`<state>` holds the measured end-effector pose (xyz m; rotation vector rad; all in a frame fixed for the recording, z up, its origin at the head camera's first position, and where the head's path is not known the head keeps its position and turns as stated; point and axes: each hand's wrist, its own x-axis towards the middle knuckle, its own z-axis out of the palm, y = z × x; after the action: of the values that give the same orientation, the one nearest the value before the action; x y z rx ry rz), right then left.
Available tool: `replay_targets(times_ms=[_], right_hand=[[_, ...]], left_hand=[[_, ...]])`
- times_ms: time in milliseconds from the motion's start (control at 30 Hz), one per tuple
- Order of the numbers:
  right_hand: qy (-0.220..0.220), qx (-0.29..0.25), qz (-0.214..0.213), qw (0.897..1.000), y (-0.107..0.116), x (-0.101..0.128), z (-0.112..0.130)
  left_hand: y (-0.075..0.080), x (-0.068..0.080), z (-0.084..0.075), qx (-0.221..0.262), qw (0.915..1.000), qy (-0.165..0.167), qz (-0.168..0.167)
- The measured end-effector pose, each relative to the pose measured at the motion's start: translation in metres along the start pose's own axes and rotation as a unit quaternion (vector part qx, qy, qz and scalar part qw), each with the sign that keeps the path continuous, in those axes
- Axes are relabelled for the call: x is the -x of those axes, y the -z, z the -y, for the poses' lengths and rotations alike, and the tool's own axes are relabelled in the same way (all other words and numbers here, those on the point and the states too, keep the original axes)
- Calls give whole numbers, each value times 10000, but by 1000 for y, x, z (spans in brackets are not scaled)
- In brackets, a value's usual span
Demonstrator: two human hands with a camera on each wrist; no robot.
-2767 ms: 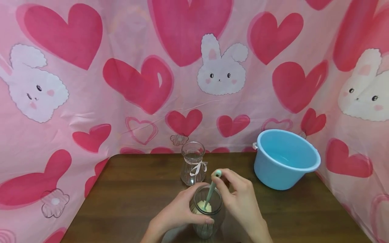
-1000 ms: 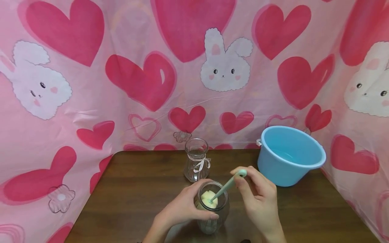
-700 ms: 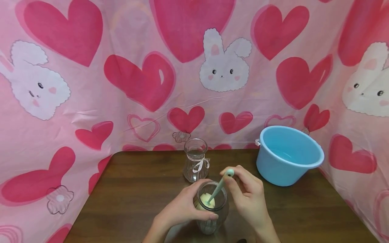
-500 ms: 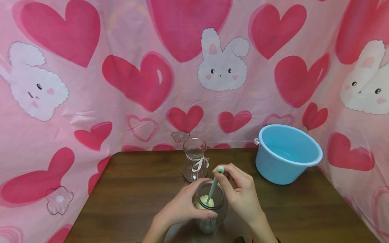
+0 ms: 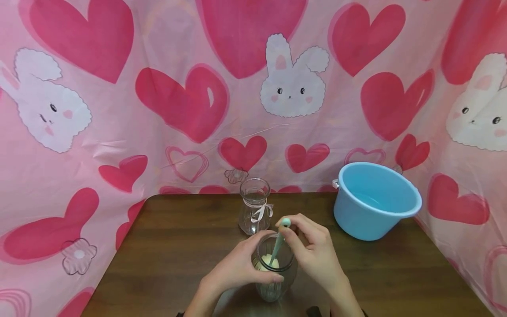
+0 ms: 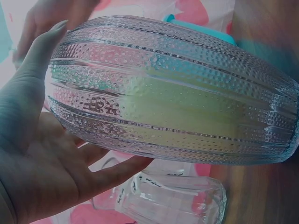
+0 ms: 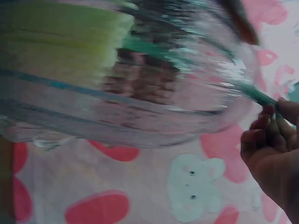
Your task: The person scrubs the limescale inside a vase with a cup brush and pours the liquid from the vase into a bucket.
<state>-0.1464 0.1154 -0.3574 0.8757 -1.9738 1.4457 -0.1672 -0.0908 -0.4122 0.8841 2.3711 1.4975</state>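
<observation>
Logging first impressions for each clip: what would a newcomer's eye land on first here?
Probably the two hands at the near table edge: the left hand grips a ribbed glass jar while the right hand pinches a mint-green brush handle, its yellow sponge head inside the jar. Next, the light blue basin at right and the loud pink heart-and-bunny backdrop.

Backdrop: pink cloth point(image 5: 119, 132) printed with red hearts and white rabbits, hung on three sides. Dark wood table point(image 5: 178, 246). Lighting even.
</observation>
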Motion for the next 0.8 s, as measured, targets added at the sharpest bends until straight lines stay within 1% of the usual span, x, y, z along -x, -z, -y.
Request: replay_targets(times_ms=[67, 133, 200, 333, 400, 433, 500, 600, 700, 767, 800], right_hand=[[-164, 282, 221, 9992, -3, 0, -4], [-200, 387, 278, 9987, -3, 0, -5], [-28, 260, 151, 9995, -1, 0, -4], [504, -92, -253, 9984, 6, 1, 3], [669, -137, -327, 9971, 7, 1, 5], [682, -122, -288, 9972, 6, 1, 5], [570, -12, -90, 9983, 3, 1, 3], [190, 296, 371, 9987, -5, 1, -4], [-121, 548, 801, 9952, -11, 2, -12], [-181, 591, 898, 9940, -12, 2, -14], [-137, 594, 838, 9946, -11, 2, -14]], left_hand=[[0, 0, 0, 10, 10000, 37, 21], [0, 0, 1, 34, 10000, 38, 31], [-1, 0, 0, 70, 10000, 9, 34], [0, -1, -1, 125, 9999, -80, 42], [1, -2, -2, 138, 9999, -74, 64], [1, -2, -2, 124, 9999, -72, 69], [2, -2, -2, 76, 9999, -68, 79], [2, 0, -2, 34, 9999, -38, 118], [2, 1, -2, 70, 9998, -41, 165], [2, 1, -2, 85, 9998, -43, 174], [1, 1, -2, 77, 9998, -35, 159]])
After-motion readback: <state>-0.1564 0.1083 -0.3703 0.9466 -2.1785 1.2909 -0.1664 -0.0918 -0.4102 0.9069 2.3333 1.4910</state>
